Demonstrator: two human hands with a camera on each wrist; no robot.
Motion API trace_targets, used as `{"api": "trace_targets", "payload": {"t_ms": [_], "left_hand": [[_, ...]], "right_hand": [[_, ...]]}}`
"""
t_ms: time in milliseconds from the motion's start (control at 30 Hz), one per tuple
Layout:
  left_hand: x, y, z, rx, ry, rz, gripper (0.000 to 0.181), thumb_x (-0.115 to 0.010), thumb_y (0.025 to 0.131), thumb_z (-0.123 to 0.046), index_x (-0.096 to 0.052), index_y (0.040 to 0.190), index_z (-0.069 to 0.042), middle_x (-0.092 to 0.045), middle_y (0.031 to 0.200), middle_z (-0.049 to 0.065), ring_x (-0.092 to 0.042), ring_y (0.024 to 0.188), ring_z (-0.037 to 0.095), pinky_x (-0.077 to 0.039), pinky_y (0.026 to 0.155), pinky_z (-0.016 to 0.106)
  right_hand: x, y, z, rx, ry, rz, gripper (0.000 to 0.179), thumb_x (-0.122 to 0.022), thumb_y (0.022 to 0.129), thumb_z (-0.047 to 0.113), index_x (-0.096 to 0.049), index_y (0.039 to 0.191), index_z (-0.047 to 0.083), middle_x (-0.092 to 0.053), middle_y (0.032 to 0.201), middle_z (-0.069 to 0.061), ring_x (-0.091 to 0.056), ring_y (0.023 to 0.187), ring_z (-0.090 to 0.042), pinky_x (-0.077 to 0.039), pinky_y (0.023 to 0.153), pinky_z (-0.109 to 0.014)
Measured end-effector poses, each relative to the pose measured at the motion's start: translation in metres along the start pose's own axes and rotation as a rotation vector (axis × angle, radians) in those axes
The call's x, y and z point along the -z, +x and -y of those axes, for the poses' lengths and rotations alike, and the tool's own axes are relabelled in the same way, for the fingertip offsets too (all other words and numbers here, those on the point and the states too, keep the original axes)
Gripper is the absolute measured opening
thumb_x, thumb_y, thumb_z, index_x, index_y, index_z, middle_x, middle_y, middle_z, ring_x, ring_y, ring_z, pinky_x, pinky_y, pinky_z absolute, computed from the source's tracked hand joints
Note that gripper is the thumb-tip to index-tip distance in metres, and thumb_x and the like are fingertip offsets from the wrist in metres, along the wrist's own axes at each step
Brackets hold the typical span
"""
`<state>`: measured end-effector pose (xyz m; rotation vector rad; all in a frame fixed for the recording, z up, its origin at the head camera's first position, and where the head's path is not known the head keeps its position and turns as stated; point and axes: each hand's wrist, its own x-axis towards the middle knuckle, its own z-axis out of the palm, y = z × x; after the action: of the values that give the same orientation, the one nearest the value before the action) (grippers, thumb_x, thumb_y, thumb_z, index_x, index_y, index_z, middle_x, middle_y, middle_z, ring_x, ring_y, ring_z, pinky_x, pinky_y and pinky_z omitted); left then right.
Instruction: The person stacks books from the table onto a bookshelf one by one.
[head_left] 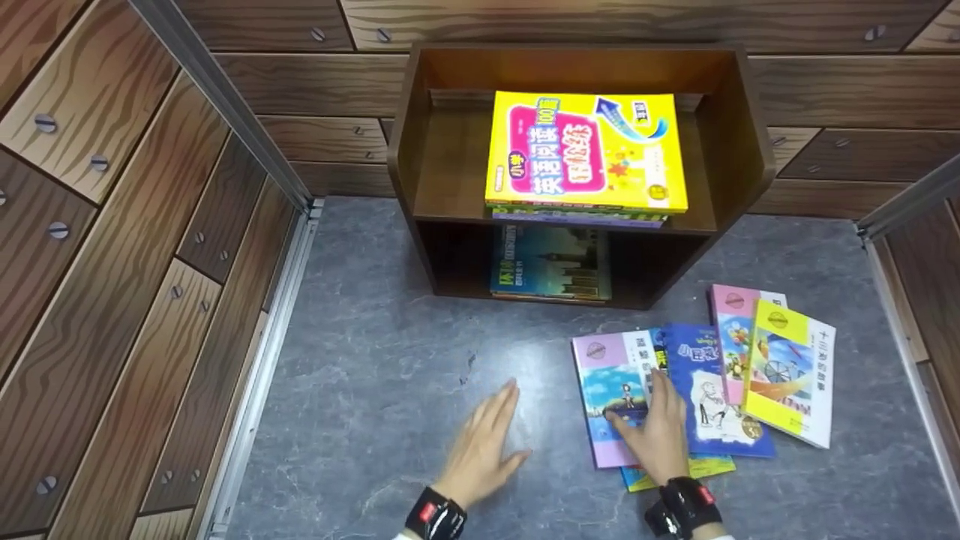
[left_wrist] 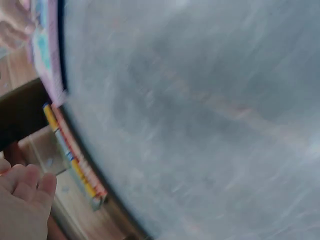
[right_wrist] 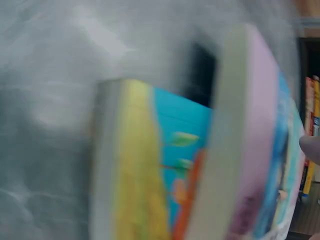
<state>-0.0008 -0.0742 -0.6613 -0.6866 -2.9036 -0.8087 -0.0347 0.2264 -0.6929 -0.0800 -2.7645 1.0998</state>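
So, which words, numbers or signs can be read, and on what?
"小学 英语阅读100… 轻松练": yellow book, upper shelf.
"环球": city-cover book, lower shelf.
"小屁孩", "5": blue book.
Too small or blurred: other lettering, including lilac book, pink book, yellow-and-white book; wristband labels.

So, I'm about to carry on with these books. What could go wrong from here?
The purple book under the right hand overlaps the yellow-edged book, so lifting it might drag that one along. The left hand is open over bare floor, away from the pile, so nothing on that side would steady a slip. The yellow-topped stack sits near the upper shelf's front edge and could slide if bumped.
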Motion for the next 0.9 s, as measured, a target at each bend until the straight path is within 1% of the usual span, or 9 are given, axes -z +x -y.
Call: {"api": "trace_targets", "payload": {"t_ms": [67,133,300,400,533,633,733,833,900], "left_hand": [[-0.008,-0.009,-0.003,-0.006,0.004,0.018,0.103,-0.084,0.085,-0.035,-0.026,0.162,-0.001,-0.029,0.169,0.014,-0.044,0.144,0.030,-0.042,0.116,0.050],[-0.015,-0.016,-0.006,-0.012,0.005,0.032,0.103,-0.085,0.084,-0.036,-0.027,0.162,-0.002,-0.030,0.168,0.013,-0.046,0.142,0.030,-0.044,0.114,0.049],[-0.027,-0.027,-0.012,-0.035,0.006,0.052,0.104,-0.088,0.082,-0.037,-0.031,0.161,0.000,-0.030,0.169,0.010,-0.047,0.140,0.027,-0.045,0.114,0.046],[-0.030,-0.028,-0.014,-0.049,0.002,0.050,0.105,-0.090,0.080,-0.037,-0.033,0.160,0.000,-0.030,0.169,0.010,-0.046,0.140,0.026,-0.045,0.114,0.046],[-0.030,-0.025,-0.017,-0.069,-0.006,0.043,0.106,-0.090,0.080,-0.038,-0.031,0.161,-0.002,-0.030,0.169,0.010,-0.046,0.140,0.026,-0.047,0.113,0.045],[-0.030,-0.024,-0.019,-0.071,-0.008,0.044,0.106,-0.089,0.081,-0.039,-0.030,0.162,-0.002,-0.031,0.169,0.010,-0.045,0.141,0.025,-0.047,0.112,0.045],[-0.031,-0.025,-0.019,-0.062,-0.014,0.046,0.105,-0.089,0.081,-0.038,-0.031,0.161,-0.001,-0.030,0.169,0.010,-0.044,0.142,0.025,-0.047,0.113,0.047],[-0.031,-0.025,-0.020,-0.051,-0.030,0.058,0.103,-0.088,0.082,-0.038,-0.032,0.161,-0.002,-0.029,0.169,0.010,-0.043,0.143,0.025,-0.047,0.113,0.049],[-0.030,-0.024,-0.019,-0.043,-0.038,0.062,0.103,-0.088,0.082,-0.038,-0.032,0.161,-0.002,-0.028,0.170,0.010,-0.043,0.143,0.025,-0.047,0.112,0.050]], "right_hand": [[0.000,-0.004,-0.001,-0.022,-0.035,-0.008,0.109,-0.097,0.070,0.017,-0.032,0.153,-0.014,-0.032,0.156,-0.039,-0.032,0.139,-0.056,-0.032,0.112,-0.071],[0.001,-0.006,-0.001,-0.064,-0.067,0.010,0.114,-0.097,0.071,0.021,-0.029,0.154,-0.015,-0.031,0.157,-0.040,-0.031,0.140,-0.056,-0.032,0.112,-0.071],[0.005,0.001,0.006,-0.173,-0.115,0.120,0.125,-0.095,0.073,0.031,-0.016,0.157,-0.016,-0.027,0.157,-0.043,-0.029,0.139,-0.057,-0.031,0.114,-0.070],[0.007,0.009,0.011,-0.212,-0.128,0.166,0.130,-0.097,0.070,0.033,-0.014,0.157,-0.016,-0.027,0.155,-0.044,-0.029,0.138,-0.059,-0.028,0.116,-0.069],[0.010,0.020,0.016,-0.256,-0.162,0.198,0.136,-0.099,0.064,0.034,-0.014,0.157,-0.016,-0.029,0.151,-0.048,-0.030,0.136,-0.061,-0.026,0.117,-0.069],[0.010,0.028,0.020,-0.305,-0.172,0.231,0.140,-0.101,0.061,0.037,-0.014,0.158,-0.015,-0.031,0.147,-0.050,-0.031,0.133,-0.061,-0.030,0.114,-0.069],[0.009,0.035,0.021,-0.359,-0.156,0.265,0.146,-0.102,0.058,0.039,-0.011,0.159,-0.013,-0.029,0.145,-0.049,-0.030,0.132,-0.061,-0.033,0.111,-0.069],[0.008,0.037,0.020,-0.391,-0.128,0.267,0.149,-0.103,0.056,0.036,-0.007,0.161,-0.010,-0.026,0.144,-0.047,-0.029,0.131,-0.059,-0.033,0.110,-0.069],[0.008,0.037,0.019,-0.402,-0.101,0.249,0.149,-0.103,0.057,0.031,-0.005,0.162,-0.009,-0.025,0.143,-0.045,-0.028,0.131,-0.058,-0.032,0.110,-0.068]]}}
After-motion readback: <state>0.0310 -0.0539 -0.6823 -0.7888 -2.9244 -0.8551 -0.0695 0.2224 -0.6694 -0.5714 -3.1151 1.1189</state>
